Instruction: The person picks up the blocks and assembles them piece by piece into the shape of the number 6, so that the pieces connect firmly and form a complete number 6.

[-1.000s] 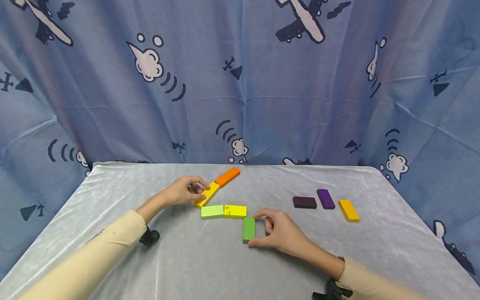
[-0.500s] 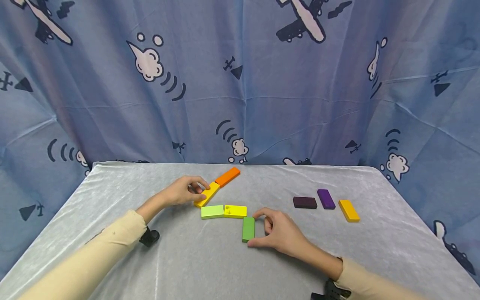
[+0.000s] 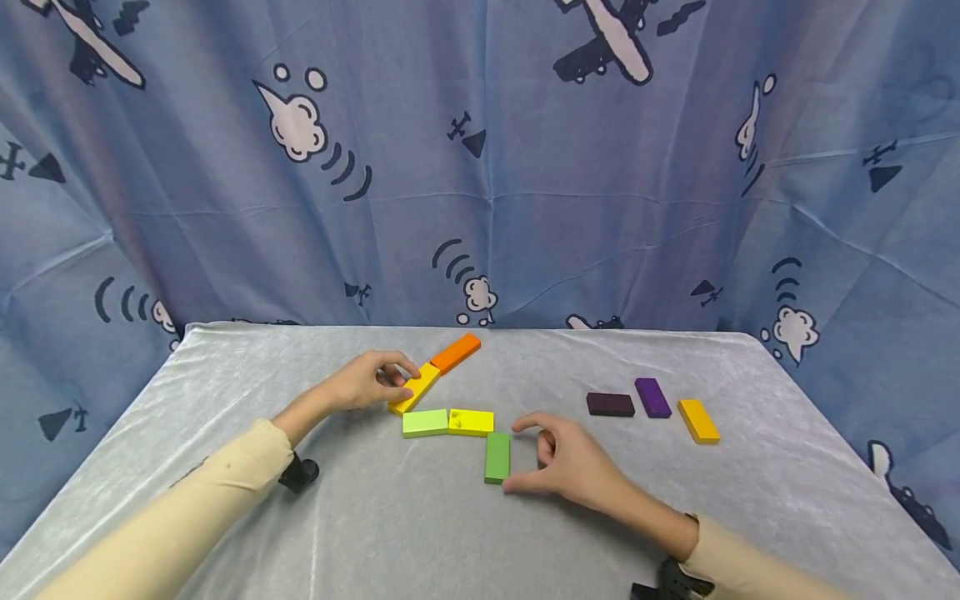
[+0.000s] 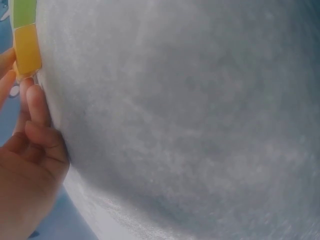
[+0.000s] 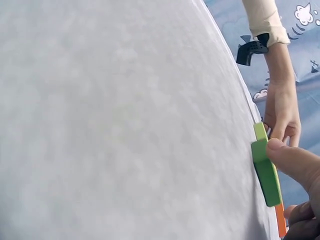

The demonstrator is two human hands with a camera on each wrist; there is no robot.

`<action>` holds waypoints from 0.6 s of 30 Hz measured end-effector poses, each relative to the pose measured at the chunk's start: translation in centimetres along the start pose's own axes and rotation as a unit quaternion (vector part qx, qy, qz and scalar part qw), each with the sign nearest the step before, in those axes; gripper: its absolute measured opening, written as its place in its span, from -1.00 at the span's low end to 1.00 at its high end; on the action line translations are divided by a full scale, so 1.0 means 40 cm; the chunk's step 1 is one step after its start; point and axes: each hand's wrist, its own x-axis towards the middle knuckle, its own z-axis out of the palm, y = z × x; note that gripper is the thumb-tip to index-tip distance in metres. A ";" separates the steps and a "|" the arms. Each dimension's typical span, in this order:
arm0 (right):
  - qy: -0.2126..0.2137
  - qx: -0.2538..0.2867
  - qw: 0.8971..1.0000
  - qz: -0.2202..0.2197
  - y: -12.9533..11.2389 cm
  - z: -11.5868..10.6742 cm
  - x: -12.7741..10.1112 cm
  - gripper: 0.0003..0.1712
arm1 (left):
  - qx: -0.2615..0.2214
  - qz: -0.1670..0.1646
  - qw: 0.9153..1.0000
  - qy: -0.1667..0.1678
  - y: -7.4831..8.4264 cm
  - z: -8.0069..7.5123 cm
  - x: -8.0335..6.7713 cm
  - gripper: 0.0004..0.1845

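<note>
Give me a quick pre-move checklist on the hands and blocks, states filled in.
1. Left hand holding left amber block: ok.
2. Right hand completely clear of green block: cannot tell; contact at its near right corner is unclear.
3. Orange block end to end with left amber block: ok.
4. Light green block in line with bright yellow block: ok.
5. Dark maroon block, purple block and right amber block lying apart: ok.

My left hand holds the smooth amber block, which lies flat and slanted, its far end meeting the orange block. The green block, also oblong, lies flat with one short end toward me, just beside my right hand, its far end at the bright yellow block's corner.
</note>
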 end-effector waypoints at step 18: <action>0.075 0.037 0.993 -0.081 0.082 -0.104 -0.032 -0.79 | 0.011 -0.007 1.000 -0.002 0.000 0.001 0.004 -0.75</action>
